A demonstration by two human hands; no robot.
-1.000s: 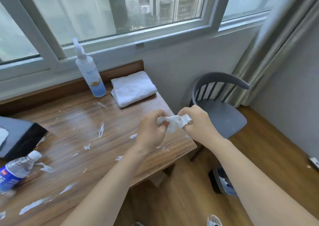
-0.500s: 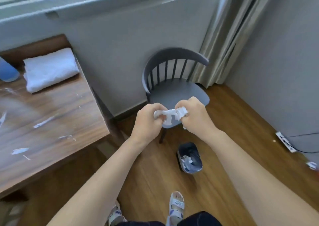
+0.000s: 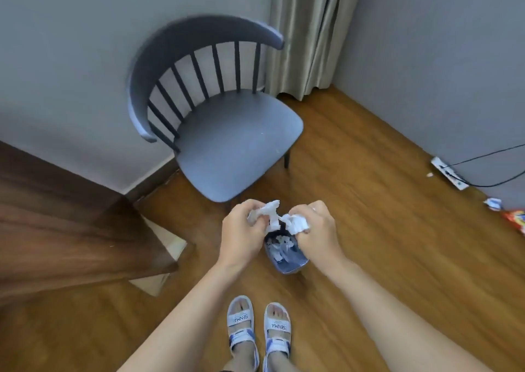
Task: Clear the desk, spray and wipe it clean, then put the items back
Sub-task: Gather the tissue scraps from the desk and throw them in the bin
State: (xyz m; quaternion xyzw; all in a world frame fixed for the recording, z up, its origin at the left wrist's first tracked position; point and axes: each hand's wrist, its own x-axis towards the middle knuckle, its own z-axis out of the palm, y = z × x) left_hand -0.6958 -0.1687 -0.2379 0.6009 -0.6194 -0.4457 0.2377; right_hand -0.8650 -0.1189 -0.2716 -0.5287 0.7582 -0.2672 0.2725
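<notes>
While I stand over the bin: both my hands hold crumpled white paper above its mouth
Left grip: my left hand (image 3: 243,236) has its fingers curled round one wad of the crumpled paper (image 3: 264,211), pinching it tight
Right grip: my right hand (image 3: 318,231) is curled round the other wad, white paper bulging out beside the thumb
Paper: the two wads meet between my hands, in the air just above the bin
Bin: a small dark waste bin (image 3: 287,258) stands on the wooden floor (image 3: 369,229), partly hidden by my hands, with white scraps lying inside it
Counter: only a dark wooden corner of the counter (image 3: 56,229) shows at the left edge, well apart from the paper
Chair: a grey spindle-back chair (image 3: 227,144) stands beyond the bin, against the grey wall, beside a beige curtain (image 3: 306,30)
Feet: my two sandals (image 3: 258,332) are planted on the floor, near the bin
Far right: a white power strip (image 3: 449,173) with a black cable lies by the wall, with a scrap of litter near it
</notes>
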